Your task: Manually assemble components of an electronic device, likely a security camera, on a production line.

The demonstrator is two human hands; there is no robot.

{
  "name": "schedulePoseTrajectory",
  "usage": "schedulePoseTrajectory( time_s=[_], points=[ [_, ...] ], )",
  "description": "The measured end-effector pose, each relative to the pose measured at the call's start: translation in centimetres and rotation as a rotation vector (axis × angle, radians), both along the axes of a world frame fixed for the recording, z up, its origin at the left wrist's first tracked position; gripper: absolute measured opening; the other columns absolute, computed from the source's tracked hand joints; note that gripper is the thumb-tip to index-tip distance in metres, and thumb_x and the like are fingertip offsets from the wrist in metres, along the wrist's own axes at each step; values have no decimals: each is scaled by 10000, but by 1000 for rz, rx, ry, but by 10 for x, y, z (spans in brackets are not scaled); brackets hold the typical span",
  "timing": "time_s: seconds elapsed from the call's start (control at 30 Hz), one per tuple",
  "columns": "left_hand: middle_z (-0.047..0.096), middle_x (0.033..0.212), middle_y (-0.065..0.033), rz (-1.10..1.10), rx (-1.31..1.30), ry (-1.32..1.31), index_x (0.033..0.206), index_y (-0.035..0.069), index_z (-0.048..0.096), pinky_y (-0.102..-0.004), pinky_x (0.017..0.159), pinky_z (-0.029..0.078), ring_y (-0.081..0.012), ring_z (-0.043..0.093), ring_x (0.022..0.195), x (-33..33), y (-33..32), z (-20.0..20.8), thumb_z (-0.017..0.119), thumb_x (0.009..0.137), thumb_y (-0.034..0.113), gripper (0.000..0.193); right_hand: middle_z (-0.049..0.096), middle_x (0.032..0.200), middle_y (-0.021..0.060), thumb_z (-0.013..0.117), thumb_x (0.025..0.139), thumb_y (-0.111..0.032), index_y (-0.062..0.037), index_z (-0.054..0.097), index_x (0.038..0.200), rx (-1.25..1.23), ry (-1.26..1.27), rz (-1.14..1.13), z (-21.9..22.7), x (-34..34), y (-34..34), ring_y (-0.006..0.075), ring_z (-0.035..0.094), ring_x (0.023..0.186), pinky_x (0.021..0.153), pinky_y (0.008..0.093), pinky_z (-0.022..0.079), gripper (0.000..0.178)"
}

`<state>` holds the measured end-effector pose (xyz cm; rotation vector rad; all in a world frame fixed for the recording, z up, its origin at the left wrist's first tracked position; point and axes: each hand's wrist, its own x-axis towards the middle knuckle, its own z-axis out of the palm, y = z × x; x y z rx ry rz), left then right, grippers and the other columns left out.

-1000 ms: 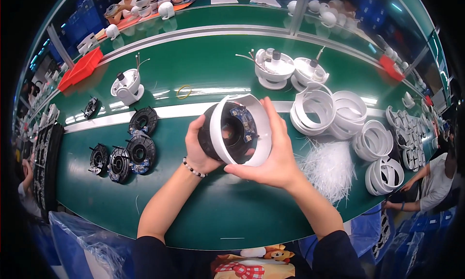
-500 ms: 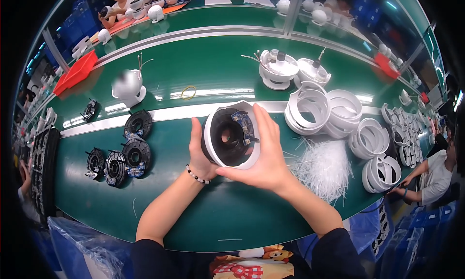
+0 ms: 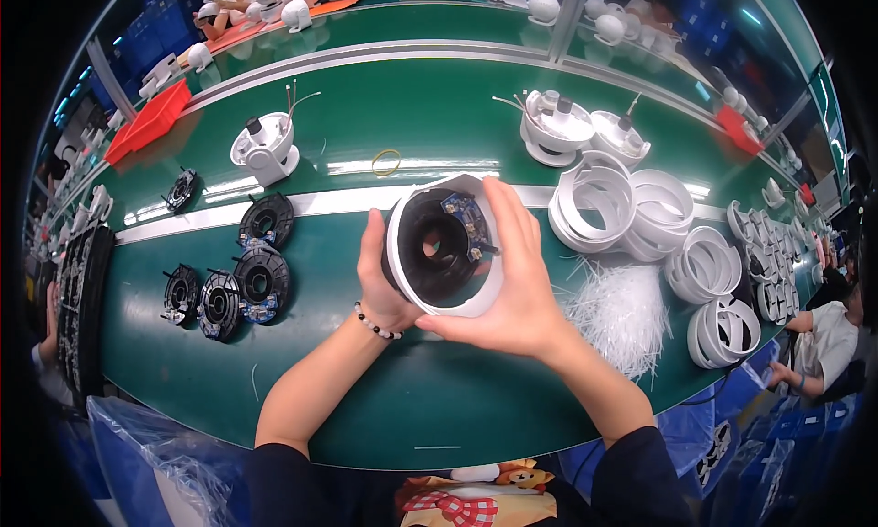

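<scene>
Both my hands hold a white round housing (image 3: 478, 298) above the middle of the green bench, its open side facing me. Inside it sits a black disc-shaped part (image 3: 413, 266) with a round hole at its centre and a small blue circuit board (image 3: 468, 221) along its upper right. My left hand (image 3: 381, 285), with a beaded bracelet at the wrist, cups the left side, thumb up. On the right, my right hand (image 3: 519, 285) wraps the housing, fingers along the upper edge and thumb at the bottom. The fingers behind the housing are hidden.
Several black discs with boards (image 3: 263, 287) lie at left. White bases with wires (image 3: 265, 154) stand farther back. Stacked white rings (image 3: 627, 212) and a heap of clear strips (image 3: 624, 321) occupy the right. A yellow band (image 3: 375, 164) lies mid-bench. A co-worker (image 3: 826, 349) is at far right.
The view has shifted slightly, so the things on the bench appear a little displaced. My grip on the housing looks the same. The co-worker's hands at right have drawn away from the rings.
</scene>
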<state>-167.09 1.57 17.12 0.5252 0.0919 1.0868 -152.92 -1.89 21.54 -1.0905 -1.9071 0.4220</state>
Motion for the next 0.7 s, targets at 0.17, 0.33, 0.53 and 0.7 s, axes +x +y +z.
schedulePoseTrajectory(
  time_s=[0.17, 0.33, 0.53, 0.7],
  points=[
    [473, 1150, -142, -1, 29, -120, 1193, 55, 414, -381, 871, 427, -250, 495, 1021, -15, 0, 10, 246, 828, 586, 666, 210, 1274, 238, 809, 416, -281, 32, 178, 1288, 19, 27, 36, 7, -16, 1, 404, 239, 1158, 951, 447, 256, 1121],
    [461, 1135, -139, 6, -29, -37, 1211, 48, 371, -519, 857, 403, -287, 470, 1031, -30, 2, 10, 304, 812, 598, 683, 188, 1289, 240, 801, 424, -261, 9, 178, 1298, 21, 36, 85, 5, -28, 8, 385, 226, 1180, 958, 430, 256, 1107],
    [472, 1133, -139, 96, -20, 38, 1197, 30, 393, -403, 861, 429, -252, 487, 1021, -50, 3, 9, 268, 799, 639, 739, 216, 1311, 213, 784, 451, -239, 11, 174, 1309, -17, 111, 179, 13, -41, 8, 344, 258, 1203, 969, 388, 270, 1082],
    [488, 1138, -125, 53, 25, -1, 1197, 41, 406, -366, 868, 429, -238, 500, 1016, -58, 3, 9, 235, 777, 680, 783, 207, 1298, 235, 785, 447, -233, 12, 171, 1308, 64, -79, 46, 5, -64, 8, 366, 255, 1186, 966, 406, 266, 1085]
  ],
)
